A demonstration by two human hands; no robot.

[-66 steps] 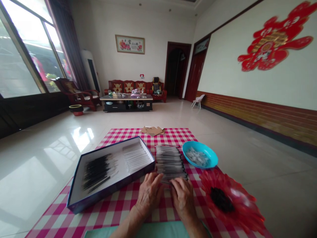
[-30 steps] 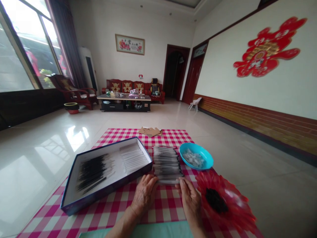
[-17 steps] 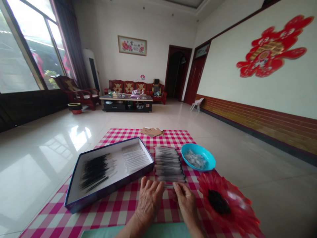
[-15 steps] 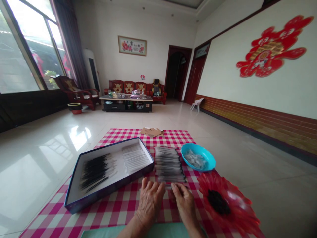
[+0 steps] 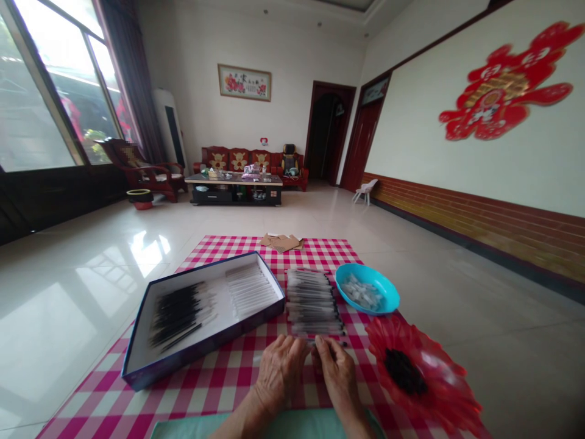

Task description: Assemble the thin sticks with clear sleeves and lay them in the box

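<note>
My left hand (image 5: 282,364) has its fingers closed on a clear-barrelled pen, whose pale end (image 5: 258,358) pokes out at the left. Close beside it, my right hand (image 5: 336,364) pinches the same pen near its other end, where a dark tip shows. The pen's middle is mostly covered by my fingers. Just beyond my hands lies a row of similar pens (image 5: 314,302) with dark right ends. To the left, a shallow box (image 5: 205,352) holds thin black sticks (image 5: 176,314) and clear tubes (image 5: 253,289).
A blue bowl (image 5: 392,299) with small clear pieces stands right of the row. Nearer me is a red flower-shaped dish (image 5: 445,387) with small black pieces. Cardboard scraps (image 5: 286,243) lie at the far edge of the checked tablecloth (image 5: 219,381). A coffee table (image 5: 234,190) stands beyond.
My hands have come slightly closer together around the pen, the left one shifting a little right. The dark tip shows more clearly past my right hand. The view has shifted slightly.
</note>
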